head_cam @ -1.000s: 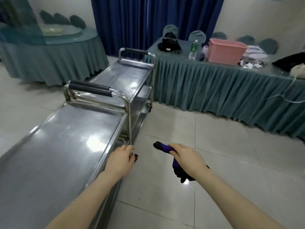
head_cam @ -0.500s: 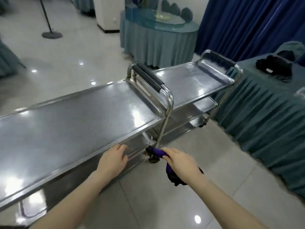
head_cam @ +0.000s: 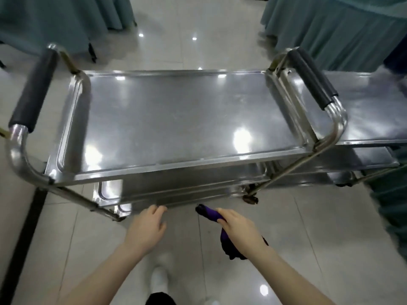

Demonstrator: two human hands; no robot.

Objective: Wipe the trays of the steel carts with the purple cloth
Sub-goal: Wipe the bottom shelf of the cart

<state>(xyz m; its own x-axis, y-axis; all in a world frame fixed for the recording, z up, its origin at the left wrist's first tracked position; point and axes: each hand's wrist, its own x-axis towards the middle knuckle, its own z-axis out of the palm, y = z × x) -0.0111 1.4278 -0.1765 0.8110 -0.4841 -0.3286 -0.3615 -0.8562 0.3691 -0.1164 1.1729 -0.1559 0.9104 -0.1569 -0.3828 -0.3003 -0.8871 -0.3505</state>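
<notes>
A steel cart stands broadside in front of me, its shiny top tray [head_cam: 180, 119] bare, with lower trays [head_cam: 176, 186] beneath. A second steel cart [head_cam: 363, 111] adjoins it on the right. My right hand [head_cam: 236, 227] grips the bunched purple cloth [head_cam: 209, 213] just in front of the cart's near edge, below top-tray height; one end sticks out left, the rest hangs under my wrist. My left hand [head_cam: 147, 227] hovers open, fingers loosely bent, by the edge of the lower tray, holding nothing.
Black padded handles rise at the cart's left end [head_cam: 33, 89] and right end [head_cam: 312, 78]. Tables skirted in teal cloth stand behind at far left [head_cam: 55, 20] and far right [head_cam: 341, 29]. Glossy tiled floor [head_cam: 308, 227] surrounds me; my shoe [head_cam: 158, 280] shows below.
My view has swung left and down, so the near cart now lies broadside before me. Both hands keep their pose in front of me, the right still holding the cloth.
</notes>
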